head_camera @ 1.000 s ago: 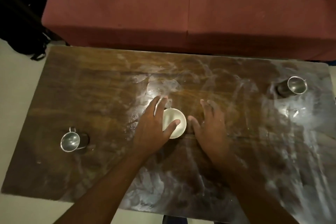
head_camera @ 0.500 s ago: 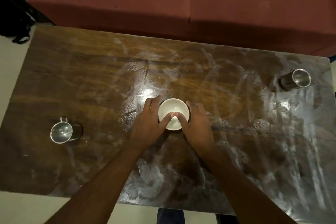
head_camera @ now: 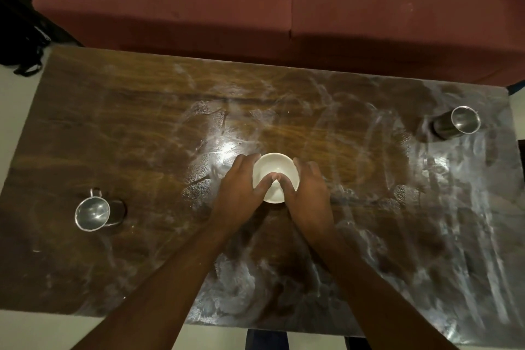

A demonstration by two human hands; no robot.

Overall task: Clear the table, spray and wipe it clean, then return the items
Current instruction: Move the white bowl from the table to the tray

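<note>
A small white bowl (head_camera: 275, 168) stands at the middle of the dark wooden table (head_camera: 142, 128), whose top shows pale smeared streaks. My left hand (head_camera: 238, 196) cups the bowl's left side and my right hand (head_camera: 309, 196) cups its right side; both thumbs rest over the near rim and touch inside. A steel mug (head_camera: 93, 213) with a handle stands at the table's left. A steel tumbler (head_camera: 463, 122) stands at the far right.
A red sofa (head_camera: 284, 3) runs along the table's far edge. A dark bag (head_camera: 20, 37) lies on the floor at the far left. Pale floor (head_camera: 17, 329) shows along the left and near sides.
My right hand has moved left from the bare tabletop and closed onto the bowl's right side. Both thumbs now meet inside the bowl. The bowl stays where it was.
</note>
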